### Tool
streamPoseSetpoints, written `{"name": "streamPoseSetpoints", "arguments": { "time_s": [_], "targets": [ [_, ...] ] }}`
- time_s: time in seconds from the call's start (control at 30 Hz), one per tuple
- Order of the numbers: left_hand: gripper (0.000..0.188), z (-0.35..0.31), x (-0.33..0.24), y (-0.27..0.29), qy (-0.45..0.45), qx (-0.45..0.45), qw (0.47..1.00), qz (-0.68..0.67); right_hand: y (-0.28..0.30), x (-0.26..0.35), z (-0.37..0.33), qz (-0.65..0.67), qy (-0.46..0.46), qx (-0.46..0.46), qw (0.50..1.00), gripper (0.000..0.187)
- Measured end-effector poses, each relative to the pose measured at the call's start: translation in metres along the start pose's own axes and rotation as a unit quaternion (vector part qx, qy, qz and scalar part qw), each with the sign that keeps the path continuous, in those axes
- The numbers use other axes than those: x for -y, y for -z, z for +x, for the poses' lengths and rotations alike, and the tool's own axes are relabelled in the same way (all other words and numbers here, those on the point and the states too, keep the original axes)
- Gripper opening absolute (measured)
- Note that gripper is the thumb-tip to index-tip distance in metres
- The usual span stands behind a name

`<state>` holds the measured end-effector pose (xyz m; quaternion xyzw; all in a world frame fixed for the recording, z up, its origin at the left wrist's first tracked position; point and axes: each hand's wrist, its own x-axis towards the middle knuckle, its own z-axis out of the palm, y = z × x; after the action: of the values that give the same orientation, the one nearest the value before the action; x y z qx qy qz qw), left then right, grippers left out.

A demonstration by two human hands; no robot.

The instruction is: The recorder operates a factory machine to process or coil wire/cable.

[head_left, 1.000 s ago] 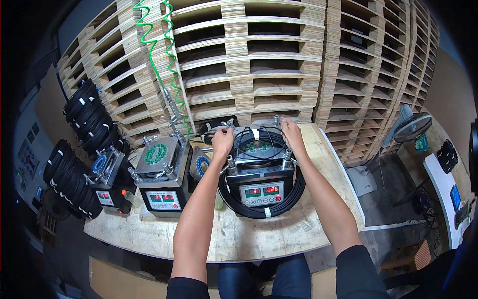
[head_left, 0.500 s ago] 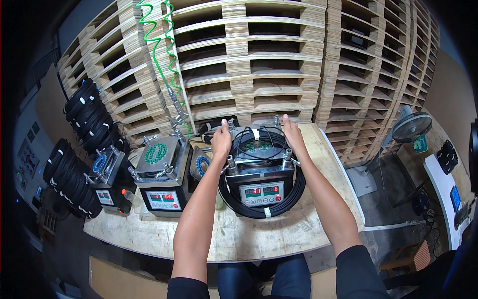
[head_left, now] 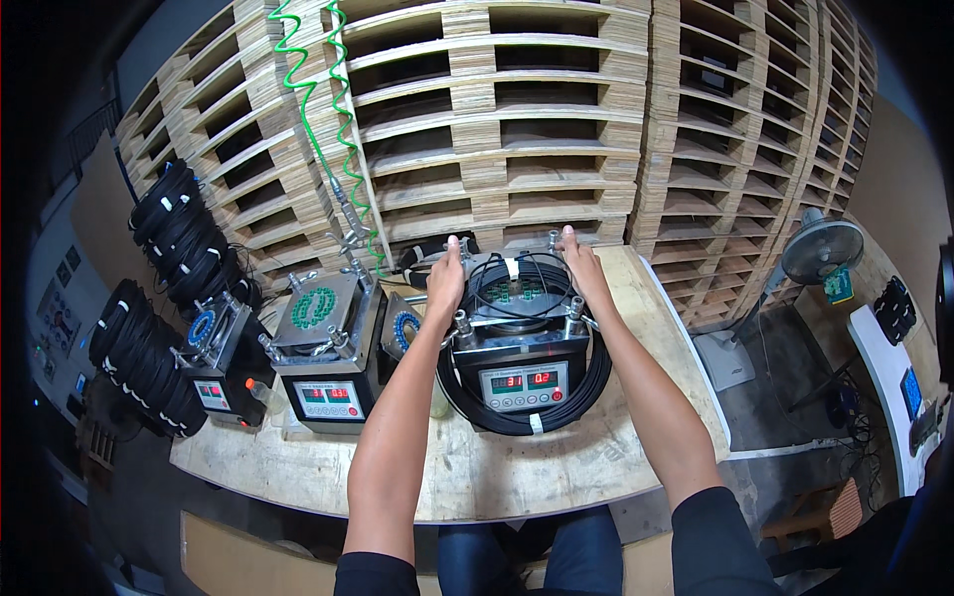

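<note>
A polishing machine [head_left: 522, 355] with a metal top and a red-lit display stands on the wooden bench in front of me. A coil of black cable [head_left: 599, 382] is looped around its body, and thin strands arch over its top. Green parts [head_left: 515, 291] show on the top plate beneath the strands. My left hand [head_left: 444, 283] grips the machine's upper left side, thumb up beside the rear post. On the upper right side my right hand [head_left: 584, 276] does likewise, thumb raised. The other fingers of both hands are partly hidden behind the machine's edges.
To the left stand a second polishing machine [head_left: 320, 348] with a ring of green parts and a smaller one [head_left: 214, 353] with a blue ring. Black cable coils [head_left: 144, 348] are stacked beyond. Wooden pallets [head_left: 487, 119] rise behind the bench; a fan [head_left: 820, 253] stands right.
The digits on the nearest machine's display differ. Both hands keep their places on it; the view has shifted very slightly.
</note>
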<state>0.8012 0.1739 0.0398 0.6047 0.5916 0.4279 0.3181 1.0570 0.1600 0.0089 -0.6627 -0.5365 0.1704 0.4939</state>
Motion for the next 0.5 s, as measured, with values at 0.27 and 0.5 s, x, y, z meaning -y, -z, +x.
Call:
{"name": "streamPoseSetpoints", "arguments": {
  "time_s": [0.27,0.5],
  "targets": [
    [0.087,0.011,0.012,0.002,0.041,0.009,0.999,-0.016,-0.006,0.005,-0.001,0.054,-0.008,0.016,0.998,0.083],
    [0.088,0.009,0.010,0.005,0.040,0.028,0.999,-0.017,-0.006,0.006,-0.001,0.056,-0.027,0.019,0.998,0.081]
  ]
}}
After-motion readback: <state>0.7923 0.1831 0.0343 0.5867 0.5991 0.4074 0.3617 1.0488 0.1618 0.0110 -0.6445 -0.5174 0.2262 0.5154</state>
